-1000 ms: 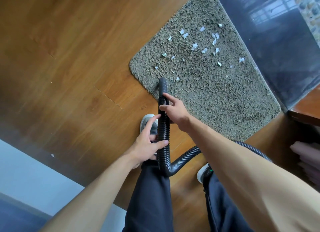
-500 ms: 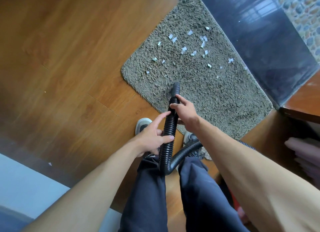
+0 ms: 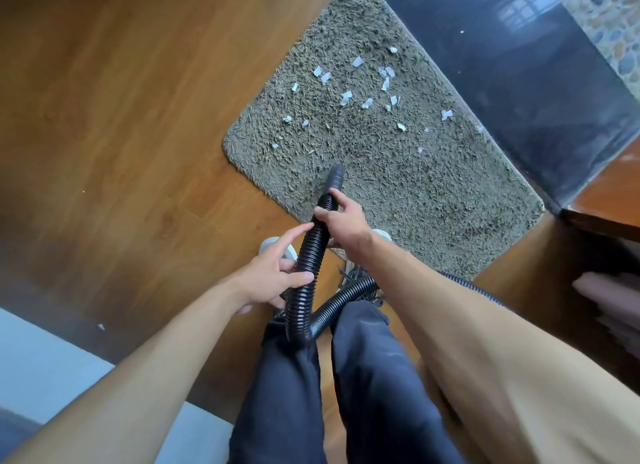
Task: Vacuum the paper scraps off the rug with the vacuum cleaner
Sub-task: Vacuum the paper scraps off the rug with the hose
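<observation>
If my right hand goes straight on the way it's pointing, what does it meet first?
Your right hand would probably meet bare rug just past the hose tip, then paper scraps; its height is unclear.

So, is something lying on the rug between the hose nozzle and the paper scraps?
Nothing visible does. The nozzle is over the near part of the rug, and only bare pile lies between it and the paper scraps further out. The right hand grips the hose behind the nozzle.
</observation>
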Action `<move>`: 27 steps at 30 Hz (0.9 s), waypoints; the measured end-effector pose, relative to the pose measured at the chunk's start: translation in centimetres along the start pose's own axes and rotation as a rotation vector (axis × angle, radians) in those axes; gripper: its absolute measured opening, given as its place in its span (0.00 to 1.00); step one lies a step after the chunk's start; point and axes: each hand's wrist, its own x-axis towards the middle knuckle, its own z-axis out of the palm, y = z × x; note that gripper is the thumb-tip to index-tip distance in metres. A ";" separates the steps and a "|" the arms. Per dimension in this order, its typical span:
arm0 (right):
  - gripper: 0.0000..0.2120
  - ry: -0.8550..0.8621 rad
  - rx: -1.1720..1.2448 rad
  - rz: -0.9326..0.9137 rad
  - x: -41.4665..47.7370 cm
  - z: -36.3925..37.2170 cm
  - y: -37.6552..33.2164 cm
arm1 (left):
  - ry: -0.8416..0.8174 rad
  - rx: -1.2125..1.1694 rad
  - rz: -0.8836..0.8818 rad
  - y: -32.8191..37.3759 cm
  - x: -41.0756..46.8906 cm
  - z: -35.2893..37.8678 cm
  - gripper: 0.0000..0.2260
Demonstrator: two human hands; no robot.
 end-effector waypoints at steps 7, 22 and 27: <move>0.29 -0.018 0.041 0.012 0.4 -3.7 -0.3 | 0.022 0.055 -0.030 2.9 1.6 2.6 0.35; 0.30 0.028 0.145 -0.007 1.2 -3.5 0.6 | 0.023 0.150 -0.016 3.9 1.1 2.3 0.35; 0.30 0.000 0.084 -0.013 1.0 -0.1 -0.1 | 0.041 0.096 0.009 2.2 -0.4 0.0 0.35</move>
